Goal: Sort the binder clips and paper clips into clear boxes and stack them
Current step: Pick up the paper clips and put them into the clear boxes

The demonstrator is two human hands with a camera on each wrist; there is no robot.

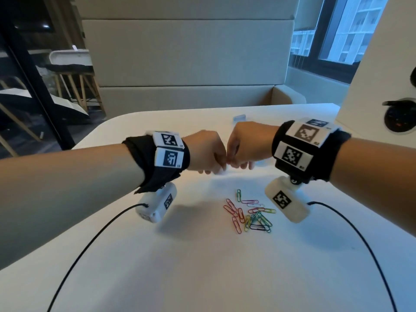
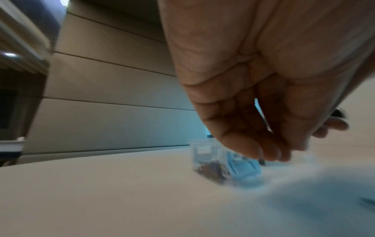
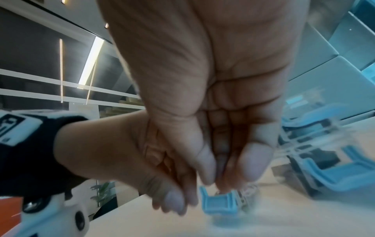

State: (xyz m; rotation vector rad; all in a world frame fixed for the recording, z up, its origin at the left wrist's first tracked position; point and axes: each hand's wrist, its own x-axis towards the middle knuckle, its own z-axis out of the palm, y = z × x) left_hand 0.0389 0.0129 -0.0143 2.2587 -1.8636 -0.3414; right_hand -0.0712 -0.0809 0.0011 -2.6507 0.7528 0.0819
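My two hands meet knuckle to knuckle above the white table. Left hand and right hand both curl their fingers down onto a small clear box, mostly hidden under them. In the left wrist view the bunched fingertips hang over this clear box, which holds dark clips and has a blue latch. In the right wrist view my right hand's thumb and fingers press together just above the blue latch, with the left hand's fingers beside them. Several coloured paper clips lie loose nearer me.
A second clear box with blue latches and dark clips inside stands just right of my right hand. Another small clear piece lies near the table's far edge. Camera cables trail across the table. A padded bench back rises behind.
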